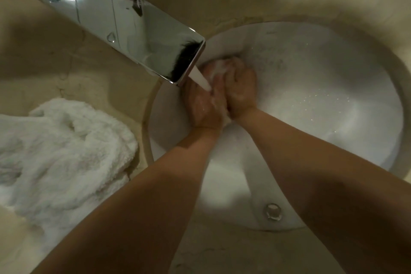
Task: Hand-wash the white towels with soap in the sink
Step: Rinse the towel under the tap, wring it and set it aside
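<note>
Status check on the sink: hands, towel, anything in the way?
Left hand and right hand both clutch a small white soapy wad under the running tap. Big towel waits on the counter, left of the sink. Nothing blocking.

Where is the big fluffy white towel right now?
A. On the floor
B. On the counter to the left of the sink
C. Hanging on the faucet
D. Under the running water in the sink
B: the fluffy white towel lies bunched on the beige counter, left of the sink, while the left hand and right hand rub something small and white under the faucet.
</note>
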`<action>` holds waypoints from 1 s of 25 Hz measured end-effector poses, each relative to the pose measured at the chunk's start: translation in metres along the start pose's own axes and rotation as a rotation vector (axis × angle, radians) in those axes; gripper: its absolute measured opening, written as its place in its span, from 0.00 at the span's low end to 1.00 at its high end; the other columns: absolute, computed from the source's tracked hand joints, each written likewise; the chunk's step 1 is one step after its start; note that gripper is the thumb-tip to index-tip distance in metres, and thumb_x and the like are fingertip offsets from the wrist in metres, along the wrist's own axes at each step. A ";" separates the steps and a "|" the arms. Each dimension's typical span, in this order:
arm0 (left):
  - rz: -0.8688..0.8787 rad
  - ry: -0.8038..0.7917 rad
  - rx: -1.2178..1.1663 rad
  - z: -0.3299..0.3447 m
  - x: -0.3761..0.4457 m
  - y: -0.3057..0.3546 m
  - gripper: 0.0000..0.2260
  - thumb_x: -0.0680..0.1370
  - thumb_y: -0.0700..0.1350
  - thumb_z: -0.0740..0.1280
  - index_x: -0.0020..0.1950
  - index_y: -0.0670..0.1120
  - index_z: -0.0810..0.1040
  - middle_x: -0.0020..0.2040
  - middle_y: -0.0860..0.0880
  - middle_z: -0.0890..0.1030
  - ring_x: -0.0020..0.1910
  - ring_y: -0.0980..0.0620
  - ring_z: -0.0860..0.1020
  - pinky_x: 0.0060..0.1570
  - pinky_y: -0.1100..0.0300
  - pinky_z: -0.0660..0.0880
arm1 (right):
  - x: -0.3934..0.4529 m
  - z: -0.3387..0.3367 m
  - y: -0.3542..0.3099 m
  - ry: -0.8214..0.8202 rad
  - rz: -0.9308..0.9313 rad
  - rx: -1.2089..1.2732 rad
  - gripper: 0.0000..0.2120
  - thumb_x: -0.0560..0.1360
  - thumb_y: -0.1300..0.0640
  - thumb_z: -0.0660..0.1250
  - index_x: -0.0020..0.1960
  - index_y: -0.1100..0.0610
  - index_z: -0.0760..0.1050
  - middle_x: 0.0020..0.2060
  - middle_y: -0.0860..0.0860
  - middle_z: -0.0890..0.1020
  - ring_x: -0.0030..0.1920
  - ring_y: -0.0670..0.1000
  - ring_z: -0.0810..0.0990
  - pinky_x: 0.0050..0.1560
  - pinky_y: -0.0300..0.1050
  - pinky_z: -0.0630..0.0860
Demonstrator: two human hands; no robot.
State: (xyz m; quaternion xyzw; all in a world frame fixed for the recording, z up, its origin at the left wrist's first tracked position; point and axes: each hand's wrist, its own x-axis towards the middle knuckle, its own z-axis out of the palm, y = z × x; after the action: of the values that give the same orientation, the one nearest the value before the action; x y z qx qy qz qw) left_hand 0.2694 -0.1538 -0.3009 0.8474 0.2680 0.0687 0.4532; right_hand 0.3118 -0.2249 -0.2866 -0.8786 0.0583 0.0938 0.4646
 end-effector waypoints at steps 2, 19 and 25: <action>-0.099 0.006 -0.063 0.005 0.000 0.001 0.32 0.80 0.68 0.52 0.59 0.43 0.81 0.57 0.45 0.82 0.59 0.47 0.79 0.65 0.53 0.71 | 0.001 0.002 0.002 0.049 -0.002 0.024 0.15 0.78 0.58 0.60 0.46 0.70 0.78 0.40 0.65 0.82 0.40 0.61 0.79 0.39 0.40 0.70; -0.842 0.182 -0.321 -0.028 -0.041 0.054 0.52 0.54 0.84 0.62 0.65 0.49 0.77 0.61 0.46 0.79 0.63 0.44 0.76 0.67 0.47 0.70 | -0.033 -0.031 -0.032 -0.091 0.221 0.343 0.09 0.77 0.57 0.64 0.40 0.56 0.77 0.32 0.48 0.78 0.31 0.41 0.74 0.36 0.40 0.73; -0.444 0.167 -0.408 -0.054 -0.034 0.060 0.30 0.72 0.67 0.68 0.69 0.52 0.73 0.61 0.50 0.79 0.59 0.50 0.77 0.60 0.55 0.74 | -0.018 -0.045 -0.067 0.016 0.019 0.313 0.06 0.74 0.57 0.66 0.39 0.53 0.77 0.32 0.42 0.79 0.34 0.37 0.75 0.41 0.35 0.72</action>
State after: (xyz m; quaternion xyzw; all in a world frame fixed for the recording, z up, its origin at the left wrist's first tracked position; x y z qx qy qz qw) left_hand 0.2448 -0.1591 -0.2170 0.6510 0.4635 0.0900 0.5943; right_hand 0.3119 -0.2245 -0.2041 -0.7955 0.0841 0.0808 0.5947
